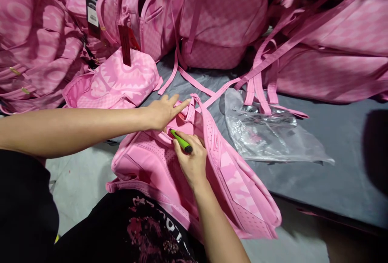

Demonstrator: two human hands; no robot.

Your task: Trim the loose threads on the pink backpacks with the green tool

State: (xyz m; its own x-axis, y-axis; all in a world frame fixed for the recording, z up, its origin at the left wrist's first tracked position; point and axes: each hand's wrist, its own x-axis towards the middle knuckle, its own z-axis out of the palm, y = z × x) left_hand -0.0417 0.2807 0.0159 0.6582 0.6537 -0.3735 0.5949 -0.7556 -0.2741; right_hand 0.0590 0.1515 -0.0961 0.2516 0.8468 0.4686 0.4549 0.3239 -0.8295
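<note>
A pink backpack (pixel 242 190) with mesh-dotted panels and shoulder straps lies across my lap, leaning on the table edge. My right hand (pixel 192 156) is closed around a slim green marker (pixel 182 141) with a black end. Its far tip is at the fabric near the top of the backpack, where the exact contact is hard to see. My left hand (pixel 163 112) rests on the top edge of the backpack, close to the marker tip. Its upper fingers are spread and stretched out; the thumb is partly hidden by the fabric.
Several pink backpacks (pixel 224 24) stand along the back of the grey table (pixel 342 133). A small pink bag (pixel 121 77) with a dark red tag lies left. A clear plastic bag (pixel 266 137) lies right of the backpack, with loose pink straps (pixel 259 81) over it.
</note>
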